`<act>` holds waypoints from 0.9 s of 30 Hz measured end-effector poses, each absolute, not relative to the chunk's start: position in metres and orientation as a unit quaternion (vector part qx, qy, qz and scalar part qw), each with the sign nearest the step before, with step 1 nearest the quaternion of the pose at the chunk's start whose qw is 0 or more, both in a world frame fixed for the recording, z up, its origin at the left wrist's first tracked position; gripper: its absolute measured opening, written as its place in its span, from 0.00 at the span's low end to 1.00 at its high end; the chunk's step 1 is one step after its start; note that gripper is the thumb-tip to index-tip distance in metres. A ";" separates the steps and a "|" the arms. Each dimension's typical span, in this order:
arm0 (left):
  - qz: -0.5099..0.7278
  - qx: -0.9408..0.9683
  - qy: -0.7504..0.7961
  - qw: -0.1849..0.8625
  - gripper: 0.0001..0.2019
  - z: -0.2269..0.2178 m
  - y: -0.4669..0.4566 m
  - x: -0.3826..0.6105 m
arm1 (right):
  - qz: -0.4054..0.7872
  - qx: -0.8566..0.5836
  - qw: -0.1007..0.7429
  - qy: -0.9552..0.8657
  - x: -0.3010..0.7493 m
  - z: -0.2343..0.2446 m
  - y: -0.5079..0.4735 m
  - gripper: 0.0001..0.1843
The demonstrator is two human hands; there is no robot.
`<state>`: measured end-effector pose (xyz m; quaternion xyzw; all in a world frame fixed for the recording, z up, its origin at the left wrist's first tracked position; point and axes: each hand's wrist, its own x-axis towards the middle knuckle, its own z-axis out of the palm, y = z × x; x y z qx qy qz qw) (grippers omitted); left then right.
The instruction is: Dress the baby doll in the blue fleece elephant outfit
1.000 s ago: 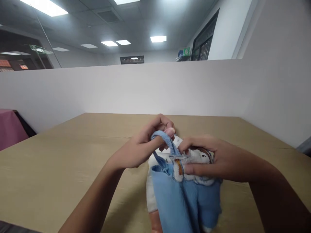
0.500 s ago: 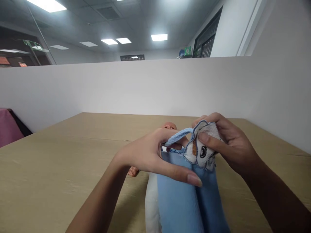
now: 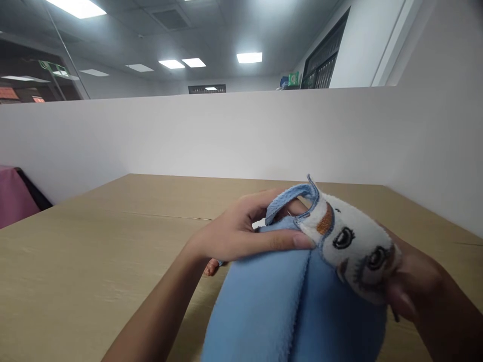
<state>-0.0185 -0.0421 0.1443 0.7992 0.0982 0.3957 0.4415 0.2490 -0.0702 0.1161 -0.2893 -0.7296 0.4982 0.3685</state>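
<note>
A soft blue cloth (image 3: 260, 306) hangs upright in front of me, with a blue fabric loop (image 3: 289, 197) at its top. At its upper right is a white face patch (image 3: 356, 241) with embroidered eyes and a brown part. My left hand (image 3: 245, 229) is closed on the cloth's top edge, thumb in front and the other fingers behind, partly under the loop. My right hand (image 3: 411, 281), blurred, grips the outer right end of the face patch. Behind the cloth, a small doll's limb (image 3: 212, 267) shows; the rest of the doll is hidden.
A wide tan tabletop (image 3: 113, 261) lies below, bounded by a white partition (image 3: 211, 136) at the back and right. Pink fabric (image 3: 17, 196) with a dark edge is at the far left.
My right hand has moved right and down, stretching the face patch out flat. My left thumb has come down onto the cloth. The doll's head has gone out of sight.
</note>
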 end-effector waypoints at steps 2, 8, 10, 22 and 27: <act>0.412 0.785 0.109 0.450 0.13 0.142 -0.042 -0.018 | 0.535 -0.256 0.401 -0.698 0.249 0.114 -0.070 0.48; 0.452 0.759 0.099 0.459 0.12 0.139 -0.039 -0.020 | 0.549 -0.291 0.298 -0.725 0.270 0.118 -0.062 0.38; 0.459 0.756 0.086 0.458 0.12 0.140 -0.039 -0.020 | 0.537 -0.298 0.265 -0.743 0.273 0.120 -0.060 0.40; 0.464 0.740 0.129 0.471 0.14 0.140 -0.040 -0.017 | 0.448 -0.313 0.185 -0.817 0.223 0.120 -0.060 0.44; 0.427 0.760 0.162 0.462 0.11 0.146 -0.037 -0.028 | 0.391 -0.299 0.228 -0.840 0.228 0.114 -0.061 0.39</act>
